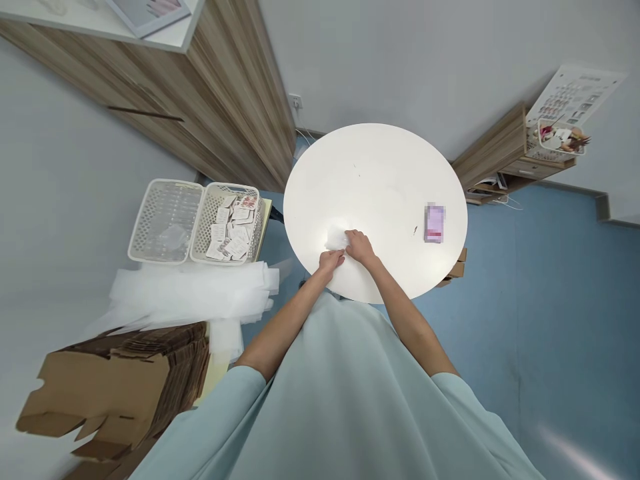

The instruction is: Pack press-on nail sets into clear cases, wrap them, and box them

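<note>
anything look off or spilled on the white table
No spill stands out. A small dark mark left of the purple item looks odd against the white table; dirt or damage, I can't tell.

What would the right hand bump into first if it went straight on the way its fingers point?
Most likely the small white piece on the round table: the right hand seems to touch it at the fingertips, though this one view leaves depth unclear.

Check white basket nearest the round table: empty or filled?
Filled, at least partly: small, mostly white flat items lie heaped in the white basket; bare wall shows at its left. Pile depth: cannot tell.
</note>
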Demonstrator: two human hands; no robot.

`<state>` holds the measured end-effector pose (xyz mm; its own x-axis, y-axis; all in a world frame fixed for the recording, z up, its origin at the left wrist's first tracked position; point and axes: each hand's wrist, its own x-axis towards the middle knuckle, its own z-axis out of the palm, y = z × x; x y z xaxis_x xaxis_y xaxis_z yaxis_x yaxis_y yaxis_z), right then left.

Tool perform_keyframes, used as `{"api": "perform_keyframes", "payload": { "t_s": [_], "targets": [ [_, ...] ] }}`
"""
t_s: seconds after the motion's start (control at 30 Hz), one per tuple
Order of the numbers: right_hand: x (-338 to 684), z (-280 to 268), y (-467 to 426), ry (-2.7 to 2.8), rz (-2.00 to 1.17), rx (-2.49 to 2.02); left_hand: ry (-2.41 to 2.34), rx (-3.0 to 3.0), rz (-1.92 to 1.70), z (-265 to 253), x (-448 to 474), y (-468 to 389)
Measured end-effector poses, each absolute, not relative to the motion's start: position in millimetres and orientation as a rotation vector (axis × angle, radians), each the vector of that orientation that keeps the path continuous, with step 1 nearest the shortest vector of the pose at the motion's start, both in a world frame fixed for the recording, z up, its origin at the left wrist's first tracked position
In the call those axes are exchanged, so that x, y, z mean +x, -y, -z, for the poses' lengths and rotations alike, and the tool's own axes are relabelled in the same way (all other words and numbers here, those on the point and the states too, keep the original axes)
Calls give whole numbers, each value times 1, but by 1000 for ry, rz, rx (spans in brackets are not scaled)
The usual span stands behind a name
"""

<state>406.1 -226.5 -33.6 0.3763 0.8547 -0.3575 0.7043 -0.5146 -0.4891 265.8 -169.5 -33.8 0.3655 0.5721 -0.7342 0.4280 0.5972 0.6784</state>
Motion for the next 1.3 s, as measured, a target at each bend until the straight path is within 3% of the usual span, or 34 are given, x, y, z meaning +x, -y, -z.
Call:
{"api": "perform_keyframes", "payload": {
  "t_s": [0.43, 0.83, 1.1, 1.3],
  "targets": [
    [384, 28, 247, 653, -802, -2105, -1201, 1202, -226, 15, 259, 131],
    [306, 29, 162, 697, -863, -2234, -1331, 1640, -141, 21, 190, 47],
    [289, 34, 163, 781, -834, -2358, -1319, 1780, -86, 26, 167, 53],
    [320, 28, 192, 656, -610, -2404, -1121, 2021, -120, 10, 183, 77]
  ]
}}
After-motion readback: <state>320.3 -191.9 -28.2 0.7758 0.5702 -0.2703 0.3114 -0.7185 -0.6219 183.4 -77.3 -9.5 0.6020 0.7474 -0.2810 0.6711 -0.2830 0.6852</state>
